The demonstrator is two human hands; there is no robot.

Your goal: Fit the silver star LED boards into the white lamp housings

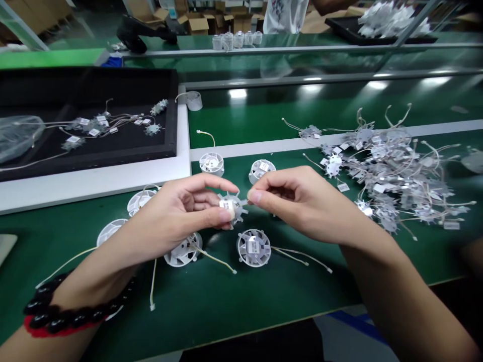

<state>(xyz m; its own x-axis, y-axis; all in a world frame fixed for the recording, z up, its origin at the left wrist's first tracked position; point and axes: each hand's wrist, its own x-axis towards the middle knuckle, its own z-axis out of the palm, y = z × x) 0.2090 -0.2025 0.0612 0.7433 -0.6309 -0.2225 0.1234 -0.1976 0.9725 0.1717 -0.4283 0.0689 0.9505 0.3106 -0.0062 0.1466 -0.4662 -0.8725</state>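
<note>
My left hand [196, 203] pinches a small spiked white disc [238, 207] with a printed label, thumb on the label. Close beside it, my right hand [290, 196] has thumb and index finger pressed together at the disc's edge; whatever lies between them is too small to make out. Below the hands sits a round white housing [254, 248] with a labelled disc inside and two thin wires leading right. Another housing [183, 251] with wires lies under my left wrist. Behind the hands stand two more housings, one on the left [212, 164] and one on the right [261, 170].
A big pile of spiked discs with wires [400, 171] covers the right side of the green table [294, 296]. At left, a black tray [143, 146] with a white edge holds several discs and a plastic bag [18, 136]. A person [285, 17] stands across the bench.
</note>
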